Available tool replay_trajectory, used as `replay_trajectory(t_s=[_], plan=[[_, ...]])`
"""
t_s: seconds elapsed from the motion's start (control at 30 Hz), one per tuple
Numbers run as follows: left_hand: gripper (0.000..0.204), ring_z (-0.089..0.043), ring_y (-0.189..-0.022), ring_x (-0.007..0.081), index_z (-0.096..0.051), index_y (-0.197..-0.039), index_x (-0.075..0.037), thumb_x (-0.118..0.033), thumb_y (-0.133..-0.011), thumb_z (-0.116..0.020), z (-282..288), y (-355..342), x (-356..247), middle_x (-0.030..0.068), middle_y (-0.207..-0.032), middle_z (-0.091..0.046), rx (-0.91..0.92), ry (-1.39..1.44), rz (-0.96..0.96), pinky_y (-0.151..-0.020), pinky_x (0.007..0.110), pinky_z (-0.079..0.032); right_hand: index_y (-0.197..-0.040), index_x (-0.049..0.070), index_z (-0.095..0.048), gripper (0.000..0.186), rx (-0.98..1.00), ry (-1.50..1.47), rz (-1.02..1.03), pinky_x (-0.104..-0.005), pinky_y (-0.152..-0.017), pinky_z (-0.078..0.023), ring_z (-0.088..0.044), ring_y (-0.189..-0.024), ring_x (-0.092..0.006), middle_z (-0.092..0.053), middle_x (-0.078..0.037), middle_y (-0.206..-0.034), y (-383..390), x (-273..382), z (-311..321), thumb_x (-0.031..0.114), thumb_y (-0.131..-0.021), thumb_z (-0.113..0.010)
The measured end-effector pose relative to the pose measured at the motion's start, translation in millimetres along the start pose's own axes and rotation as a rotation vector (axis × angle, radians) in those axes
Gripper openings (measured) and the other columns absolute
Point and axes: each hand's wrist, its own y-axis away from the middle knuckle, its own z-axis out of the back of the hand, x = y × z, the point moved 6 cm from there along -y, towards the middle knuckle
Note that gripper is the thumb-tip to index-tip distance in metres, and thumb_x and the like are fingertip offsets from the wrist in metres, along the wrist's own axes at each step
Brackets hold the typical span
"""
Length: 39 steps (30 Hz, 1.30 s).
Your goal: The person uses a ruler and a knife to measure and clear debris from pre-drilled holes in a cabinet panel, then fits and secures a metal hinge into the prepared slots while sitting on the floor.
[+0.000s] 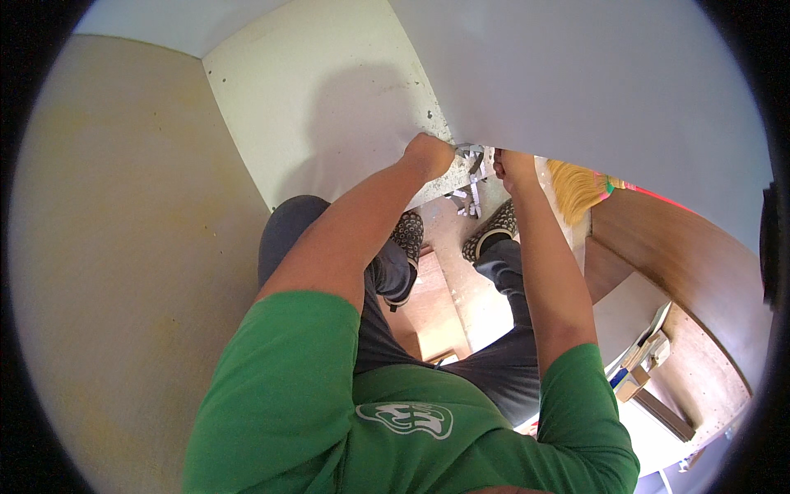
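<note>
My left hand (430,156) is closed at the near right edge of a white panel (271,99), which has dark specks and scuffs along that edge. My right hand (516,171) is closed too, just under the edge of a large pale grey surface (576,74). Crumpled silver-grey strips (472,156) lie between the two hands, with more strips hanging or lying below, near my feet. What each hand grips is hidden by the fingers or too small to make out.
A straw broom (572,189) with a red handle is right of my right hand. A tan board (123,247) stands at left. My patterned shoes (490,233) are below the strips. A brown wooden panel (658,235) and stacked wood pieces (642,366) are at right.
</note>
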Motion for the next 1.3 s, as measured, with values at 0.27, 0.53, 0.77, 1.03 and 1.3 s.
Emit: replay_trajectory(t_s=[0.27,0.53,0.77,1.03,1.3], plan=[[0.025,-0.071,-0.089,0.033,-0.071,-0.103,-0.008,-0.014,-0.085,-0.054,21,-1,-5,0.0149,-0.095,-0.073,-0.165,0.042,-0.017,-0.084,0.046,-0.053,-0.073,0.018,-0.044,0.029,0.009,-0.022,0.01,-0.027,-0.04,-0.025,-0.033,-0.043,-0.0107,-0.039,0.002,-0.056,-9,-5,9,0.033,-0.095,-0.055],[0.024,-0.071,-0.092,0.029,-0.071,-0.103,-0.013,-0.013,-0.087,-0.053,9,-1,-19,0.0133,-0.097,-0.073,-0.102,-0.005,-0.135,-0.089,0.043,-0.05,-0.076,0.017,-0.045,0.027,-0.08,-0.038,0.043,-0.0277,-0.039,-0.024,-0.033,-0.042,-0.0109,-0.038,0.001,-0.056,4,9,9,0.034,-0.096,-0.053],[0.023,-0.071,-0.091,0.0279,-0.071,-0.101,-0.014,-0.015,-0.087,-0.052,10,12,-13,0.0111,-0.096,-0.073,-0.086,-0.056,-0.122,-0.087,0.043,-0.051,-0.071,0.017,-0.045,0.033,-0.043,0.002,0.007,-0.0276,-0.039,-0.024,-0.031,-0.04,-0.011,-0.037,0.002,-0.053,13,9,13,0.038,-0.096,-0.05],[0.02,-0.071,-0.089,0.026,-0.069,-0.097,-0.014,-0.017,-0.089,-0.051,4,12,-1,0.0102,-0.091,-0.073,-0.091,-0.08,-0.118,-0.083,0.043,-0.051,-0.071,0.017,-0.046,0.032,-0.083,-0.112,-0.102,-0.0263,-0.042,-0.03,-0.036,-0.044,-0.0111,-0.04,0.002,-0.055,3,1,22,0.038,-0.094,-0.054],[0.017,-0.071,-0.08,0.0259,-0.067,-0.094,-0.014,-0.018,-0.089,-0.051,7,20,-6,0.0094,-0.083,-0.072,-0.13,-0.135,-0.181,-0.08,0.042,-0.049,-0.074,0.017,-0.049,0.028,-0.051,-0.054,-0.148,-0.0265,-0.045,-0.032,-0.038,-0.046,-0.0109,-0.046,0.002,-0.059,1,-6,22,0.033,-0.096,-0.052]])
